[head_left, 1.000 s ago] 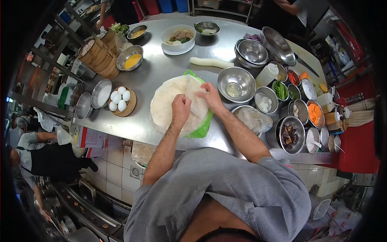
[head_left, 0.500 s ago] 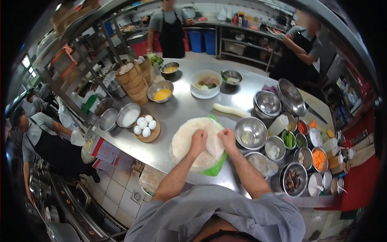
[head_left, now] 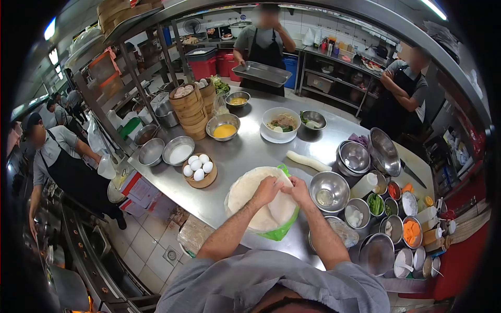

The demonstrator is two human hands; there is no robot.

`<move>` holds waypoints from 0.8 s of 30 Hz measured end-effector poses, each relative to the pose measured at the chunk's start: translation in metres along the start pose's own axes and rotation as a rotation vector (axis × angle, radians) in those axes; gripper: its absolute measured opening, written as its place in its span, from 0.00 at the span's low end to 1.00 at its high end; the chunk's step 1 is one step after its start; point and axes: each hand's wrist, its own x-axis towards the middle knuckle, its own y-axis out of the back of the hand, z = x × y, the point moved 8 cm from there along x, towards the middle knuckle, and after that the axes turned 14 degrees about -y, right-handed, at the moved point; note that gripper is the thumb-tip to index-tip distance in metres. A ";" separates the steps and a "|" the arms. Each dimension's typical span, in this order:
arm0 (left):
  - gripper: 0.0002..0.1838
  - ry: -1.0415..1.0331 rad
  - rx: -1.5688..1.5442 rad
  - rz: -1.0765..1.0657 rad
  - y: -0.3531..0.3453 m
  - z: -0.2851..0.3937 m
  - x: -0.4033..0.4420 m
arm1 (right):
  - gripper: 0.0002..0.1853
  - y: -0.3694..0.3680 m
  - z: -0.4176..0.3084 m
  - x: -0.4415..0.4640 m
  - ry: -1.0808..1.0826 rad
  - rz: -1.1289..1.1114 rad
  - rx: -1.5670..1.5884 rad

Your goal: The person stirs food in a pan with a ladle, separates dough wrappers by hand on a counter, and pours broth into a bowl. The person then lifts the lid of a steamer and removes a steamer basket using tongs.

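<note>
Below me, on a steel worktop point(head_left: 250, 145), the wearer's left hand point(head_left: 267, 190) and right hand point(head_left: 298, 191) meet, fingers closed, at a thin pale sheet point(head_left: 283, 207) raised from a round stack point(head_left: 245, 201). Green plastic point(head_left: 279, 232) shows beneath the stack. I see a steel bowl point(head_left: 334, 179) near the right hand, a white roll point(head_left: 308, 161) beyond, and white eggs point(head_left: 198, 167) further left. Across the worktop, a person point(head_left: 265, 47) holds a metal tray point(head_left: 263, 73).

1 head-worn camera looks forward and down across the table point(head_left: 251, 156).
</note>
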 end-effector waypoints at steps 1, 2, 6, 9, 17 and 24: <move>0.17 -0.050 0.003 -0.004 0.002 0.006 -0.002 | 0.15 0.001 0.002 -0.006 0.001 0.000 -0.002; 0.17 -0.051 0.004 -0.003 0.002 0.006 -0.006 | 0.14 0.004 0.007 -0.011 -0.019 0.037 0.020; 0.14 0.026 -0.048 0.052 0.002 -0.002 -0.026 | 0.14 0.017 0.043 -0.007 -0.041 0.160 0.075; 0.13 0.156 -0.096 0.130 0.000 -0.012 -0.037 | 0.17 0.022 0.046 -0.001 -0.012 0.203 -0.050; 0.17 0.069 -0.036 0.002 -0.007 -0.005 -0.008 | 0.14 0.002 0.010 0.013 0.032 0.056 -0.293; 0.15 0.030 -0.006 0.144 -0.002 -0.034 -0.024 | 0.11 0.016 0.021 0.012 -0.058 0.109 -0.211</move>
